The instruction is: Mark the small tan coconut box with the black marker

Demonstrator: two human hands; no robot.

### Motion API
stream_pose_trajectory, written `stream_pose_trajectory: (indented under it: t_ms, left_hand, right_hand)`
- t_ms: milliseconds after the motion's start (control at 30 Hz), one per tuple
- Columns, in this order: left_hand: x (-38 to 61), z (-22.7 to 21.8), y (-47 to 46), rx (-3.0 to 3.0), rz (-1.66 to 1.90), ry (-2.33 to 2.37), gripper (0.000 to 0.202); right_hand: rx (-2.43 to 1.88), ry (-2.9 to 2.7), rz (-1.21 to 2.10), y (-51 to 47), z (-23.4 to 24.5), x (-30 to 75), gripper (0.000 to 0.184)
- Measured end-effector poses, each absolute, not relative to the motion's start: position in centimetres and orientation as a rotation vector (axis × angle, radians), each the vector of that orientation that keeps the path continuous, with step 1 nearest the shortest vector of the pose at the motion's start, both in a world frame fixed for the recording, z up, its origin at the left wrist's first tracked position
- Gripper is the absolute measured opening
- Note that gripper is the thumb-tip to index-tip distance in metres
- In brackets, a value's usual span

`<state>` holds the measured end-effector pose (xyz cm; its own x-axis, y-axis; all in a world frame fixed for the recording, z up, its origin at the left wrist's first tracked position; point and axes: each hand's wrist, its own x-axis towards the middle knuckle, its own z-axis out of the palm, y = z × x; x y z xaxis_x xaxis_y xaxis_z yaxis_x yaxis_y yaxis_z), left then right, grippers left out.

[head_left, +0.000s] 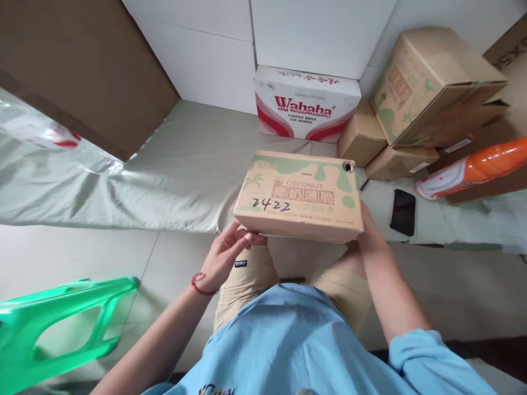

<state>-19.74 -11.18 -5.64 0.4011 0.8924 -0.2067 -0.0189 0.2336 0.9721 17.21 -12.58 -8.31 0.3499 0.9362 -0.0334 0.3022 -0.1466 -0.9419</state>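
Left hand (224, 255) reaches forward from lap, fingers curled under near-left corner of coconut box (300, 195), thumb on its front edge. Right hand (368, 230) pressed against right end, fingers hidden; grip cannot be told. Box held above knees, just before grey-covered ledge (185, 164). Box closed, contents unseen. Long axis left-right; printed top faces up, "2422" reads upright. Phone (402, 211) lies near right.

White wall (321, 33), pale tiled floor (82, 252) — a green stool (69, 296) (plastic) on it.
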Motion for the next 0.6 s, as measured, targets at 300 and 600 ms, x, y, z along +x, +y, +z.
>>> stream_pose_trajectory:
  t_ms: [300, 600]
  left_hand:
    - [-20.6, -3.1, -11.6, 1.815, 0.468, 1.179, 0.036]
    - [-14.1, 4.3, -9.6, 2.415, 1.087, 0.649, 0.017]
  right_hand:
    - [-2.165, -1.443, 0.449, -11.9, -7.6, 23.9, 0.037]
    - [-2.385, -1.662, 0.371, -9.7, -6.1, 27.4, 0.011]
